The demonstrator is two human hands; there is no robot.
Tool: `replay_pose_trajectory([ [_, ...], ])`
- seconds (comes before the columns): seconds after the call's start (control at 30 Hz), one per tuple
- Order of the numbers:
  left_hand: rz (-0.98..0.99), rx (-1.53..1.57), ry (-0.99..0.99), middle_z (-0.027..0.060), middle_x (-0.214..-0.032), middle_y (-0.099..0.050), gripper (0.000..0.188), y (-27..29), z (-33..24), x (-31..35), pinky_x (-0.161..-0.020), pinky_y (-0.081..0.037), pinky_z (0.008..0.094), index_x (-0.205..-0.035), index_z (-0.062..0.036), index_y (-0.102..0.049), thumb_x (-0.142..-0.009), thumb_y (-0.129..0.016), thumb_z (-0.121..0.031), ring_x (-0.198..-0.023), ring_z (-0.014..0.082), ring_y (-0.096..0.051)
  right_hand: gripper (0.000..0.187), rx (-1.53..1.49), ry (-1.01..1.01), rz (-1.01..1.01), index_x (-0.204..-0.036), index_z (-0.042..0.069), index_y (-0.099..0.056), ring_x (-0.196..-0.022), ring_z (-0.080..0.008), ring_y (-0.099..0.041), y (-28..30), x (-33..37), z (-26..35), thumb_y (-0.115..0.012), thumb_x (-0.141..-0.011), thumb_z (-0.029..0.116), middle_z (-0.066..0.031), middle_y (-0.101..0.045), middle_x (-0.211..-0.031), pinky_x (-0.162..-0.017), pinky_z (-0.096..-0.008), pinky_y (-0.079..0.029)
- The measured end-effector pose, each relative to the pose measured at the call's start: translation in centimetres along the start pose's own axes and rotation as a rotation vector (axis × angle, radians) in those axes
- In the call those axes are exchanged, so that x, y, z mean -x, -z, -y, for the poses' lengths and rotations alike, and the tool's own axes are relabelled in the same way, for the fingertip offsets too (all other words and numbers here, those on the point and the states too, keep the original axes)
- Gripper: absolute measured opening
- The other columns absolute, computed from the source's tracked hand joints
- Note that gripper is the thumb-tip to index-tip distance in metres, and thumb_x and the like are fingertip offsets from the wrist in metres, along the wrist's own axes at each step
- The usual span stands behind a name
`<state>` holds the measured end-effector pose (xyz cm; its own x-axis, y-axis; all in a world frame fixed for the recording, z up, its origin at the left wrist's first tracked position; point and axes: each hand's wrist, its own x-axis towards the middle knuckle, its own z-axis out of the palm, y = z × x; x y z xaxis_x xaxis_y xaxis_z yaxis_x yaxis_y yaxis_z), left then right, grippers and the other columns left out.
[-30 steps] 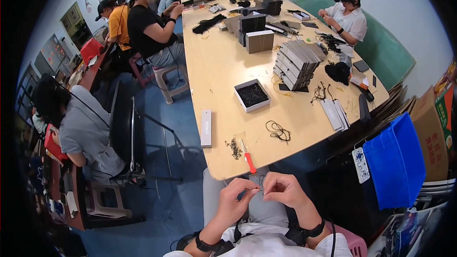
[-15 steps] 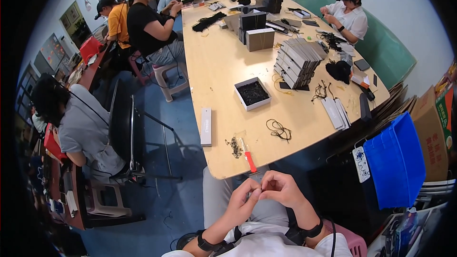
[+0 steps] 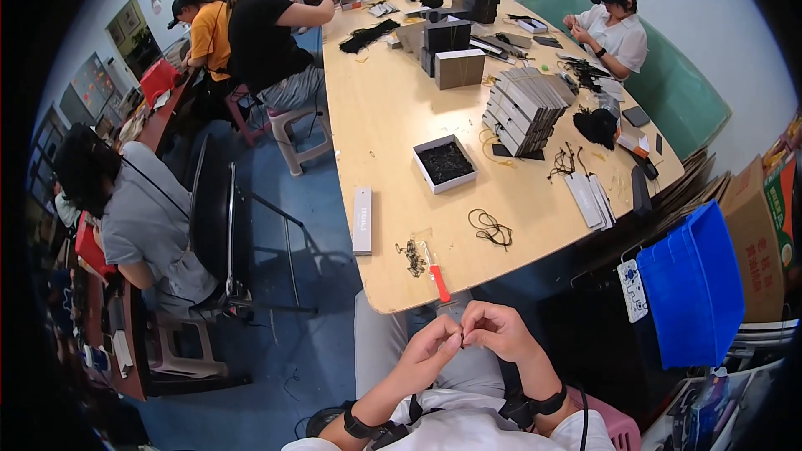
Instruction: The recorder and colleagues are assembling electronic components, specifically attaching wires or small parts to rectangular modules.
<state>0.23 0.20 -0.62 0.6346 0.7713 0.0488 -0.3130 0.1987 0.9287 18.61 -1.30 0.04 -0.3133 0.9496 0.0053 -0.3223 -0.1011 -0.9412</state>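
My left hand (image 3: 432, 346) and my right hand (image 3: 499, 331) meet above my lap, just off the table's near edge. Both are closed, thumbs and fingertips pinched together around a tiny dark thing (image 3: 462, 337), too small to make out. On the table nearest to them lies a red-handled tool (image 3: 439, 283) with a thin tip. Beside it is a small heap of dark little pieces (image 3: 411, 258) on clear plastic. A looped black cord (image 3: 489, 229) rests farther right. At the left edge lies a slim pale box (image 3: 362, 221).
A white open box (image 3: 445, 164) of small black pieces stands on the wooden table (image 3: 376, 134). Stacked grey boxes (image 3: 526, 113) are behind it. A blue bin (image 3: 692, 284) stands at right, a black chair (image 3: 219, 225) at left. Several people work around the room.
My hands stay pinched together, with the right fingers slightly shifted. The person in black at the far left has stretched an arm toward the table.
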Motion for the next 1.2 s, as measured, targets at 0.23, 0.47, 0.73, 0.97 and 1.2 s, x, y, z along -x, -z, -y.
replay_pose_trajectory([
  [0.23, 0.019, 0.039, 0.02, -0.0022, -0.088, -0.042, 0.017, -0.1, 0.1, -0.1, -0.072, -0.034, 0.02, -0.096, -0.0042, -0.049, -0.1, -0.047, -0.02, -0.08, 0.0054, -0.037, 0.011, -0.017, 0.018, -0.029, -0.089, -0.001, -0.06, -0.077, -0.0101, -0.058, 0.0, 0.1, -0.1, -0.067, -0.083, -0.003, -0.0044, -0.057, -0.089, -0.069, -0.0224, -0.048],
  [0.47, 0.025, 0.033, 0.011, -0.0018, -0.088, -0.042, 0.017, -0.2, 0.1, -0.3, -0.073, -0.034, 0.0204, -0.097, -0.0036, -0.049, -0.101, -0.046, -0.02, -0.08, 0.0057, -0.038, 0.01, 0.021, 0.075, 0.03, -0.091, -0.001, -0.059, -0.077, -0.0107, -0.058, 0.6, 0.0, -0.7, -0.066, -0.084, -0.003, -0.005, -0.056, -0.089, -0.068, -0.0223, -0.048],
  [0.73, 0.052, -0.035, 0.067, 0.0005, -0.087, -0.046, 0.017, 0.6, 0.1, -0.3, -0.075, -0.036, 0.0211, -0.094, -0.0022, -0.051, -0.1, -0.048, -0.019, -0.082, 0.0062, -0.041, 0.009, 0.079, 0.02, 0.002, -0.09, 0.0, -0.059, -0.078, -0.0104, -0.06, 0.4, 0.1, -0.3, -0.066, -0.084, 0.0, -0.0041, -0.058, -0.088, -0.07, -0.0227, -0.049],
  [0.97, -0.012, -0.153, 0.202, 0.0007, -0.077, -0.055, 0.018, 0.4, -1.0, -0.3, -0.063, -0.042, 0.0243, -0.093, -0.0016, -0.054, -0.097, -0.054, -0.019, -0.068, 0.0074, -0.05, 0.006, 0.187, 0.089, 0.01, -0.088, -0.001, -0.06, -0.074, -0.0101, -0.057, 1.0, 0.2, -0.6, -0.065, -0.085, 0.0, -0.0046, -0.058, -0.085, -0.066, -0.0228, -0.047],
  [1.2, -0.044, -0.408, 0.06, 0.0011, -0.078, -0.057, 0.018, 0.4, -2.1, -0.4, -0.059, -0.04, 0.0235, -0.092, 0.0007, -0.061, -0.095, -0.057, -0.016, -0.067, 0.0092, -0.051, 0.007, 0.094, 0.058, -0.01, -0.09, 0.0, -0.057, -0.072, -0.0087, -0.053, 0.7, 0.6, -1.0, -0.063, -0.087, 0.001, -0.0032, -0.056, -0.085, -0.064, -0.0215, -0.044],
])
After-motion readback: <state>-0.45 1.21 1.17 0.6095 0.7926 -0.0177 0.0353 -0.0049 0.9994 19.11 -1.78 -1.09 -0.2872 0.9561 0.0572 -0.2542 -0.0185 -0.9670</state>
